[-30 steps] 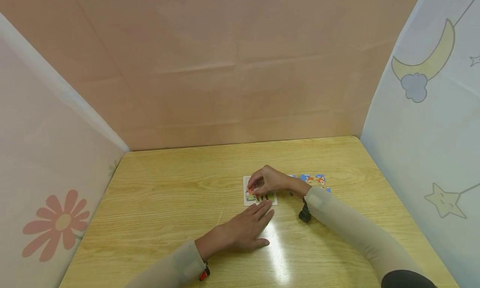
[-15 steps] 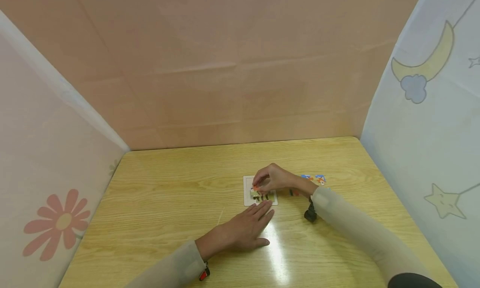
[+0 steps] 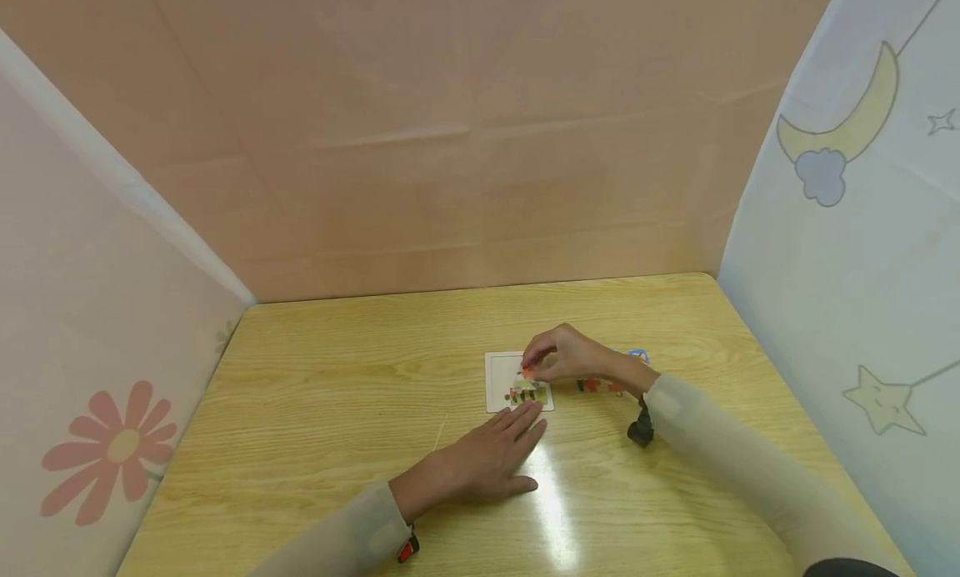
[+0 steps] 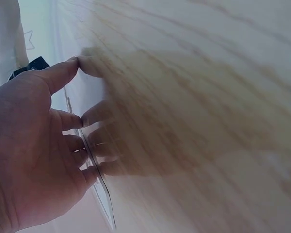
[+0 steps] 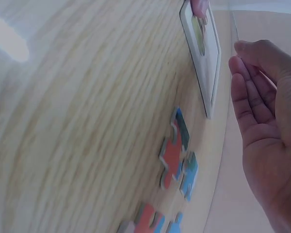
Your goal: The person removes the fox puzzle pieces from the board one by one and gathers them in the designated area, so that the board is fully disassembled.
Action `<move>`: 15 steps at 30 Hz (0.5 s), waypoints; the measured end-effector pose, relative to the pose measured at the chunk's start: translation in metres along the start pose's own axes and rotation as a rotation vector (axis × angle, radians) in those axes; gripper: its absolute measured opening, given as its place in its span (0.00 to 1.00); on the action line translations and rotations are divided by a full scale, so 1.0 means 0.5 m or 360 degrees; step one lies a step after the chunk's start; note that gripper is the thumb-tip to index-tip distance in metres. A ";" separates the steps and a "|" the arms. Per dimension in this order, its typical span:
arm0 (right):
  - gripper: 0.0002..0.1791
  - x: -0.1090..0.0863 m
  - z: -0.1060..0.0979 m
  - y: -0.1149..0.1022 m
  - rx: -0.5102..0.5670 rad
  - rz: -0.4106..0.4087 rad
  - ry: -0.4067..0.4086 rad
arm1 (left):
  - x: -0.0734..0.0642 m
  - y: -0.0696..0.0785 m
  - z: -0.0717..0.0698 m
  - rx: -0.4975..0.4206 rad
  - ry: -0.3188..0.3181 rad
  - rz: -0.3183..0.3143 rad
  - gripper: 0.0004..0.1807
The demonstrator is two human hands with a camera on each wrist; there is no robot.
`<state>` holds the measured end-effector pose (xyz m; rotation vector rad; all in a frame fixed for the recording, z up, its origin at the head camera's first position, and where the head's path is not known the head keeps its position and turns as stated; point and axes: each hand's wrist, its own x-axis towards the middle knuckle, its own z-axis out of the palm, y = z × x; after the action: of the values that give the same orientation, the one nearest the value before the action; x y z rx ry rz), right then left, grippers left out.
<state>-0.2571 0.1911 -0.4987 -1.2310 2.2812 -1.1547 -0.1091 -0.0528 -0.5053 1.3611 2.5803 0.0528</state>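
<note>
A puzzle board (image 3: 498,377) with a pale rim lies near the middle of the table. Along its near edge are fitted puzzle pieces (image 3: 538,396), partly covered by fingers. My left hand (image 3: 489,458) lies flat, its straight fingertips on the board's near edge; the left wrist view shows that hand (image 4: 36,150) from the palm side. Over the board's right half, my right hand (image 3: 572,353) pinches an orange and pale green puzzle piece (image 3: 527,375) between thumb and fingertips. In the right wrist view the right hand (image 5: 266,111) hides that piece.
Several loose puzzle pieces (image 3: 592,385) in red and blue lie right of the board, partly under the right forearm. The right wrist view shows a red piece (image 5: 172,158) and a blue one (image 5: 189,177) apart from the board. Printed cloth walls enclose the wooden table (image 3: 360,368).
The right hand has moved rightward across the board with the pinched piece, from the left side to the right half. My left hand has stayed in place.
</note>
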 end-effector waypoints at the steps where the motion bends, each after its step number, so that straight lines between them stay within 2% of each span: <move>1: 0.09 -0.004 -0.002 -0.001 0.0000 0.0001 0.0004 | 0.000 0.000 0.000 -0.0002 -0.0003 0.0002 0.47; 15: 0.09 -0.067 -0.026 -0.013 -0.0050 -0.0081 0.0073 | 0.000 0.004 -0.008 -0.0026 0.0001 -0.0014 0.46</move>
<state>-0.2414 0.2226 -0.4888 -1.2941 2.3222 -1.1803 -0.1083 -0.0511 -0.5009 1.3444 2.5807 0.0725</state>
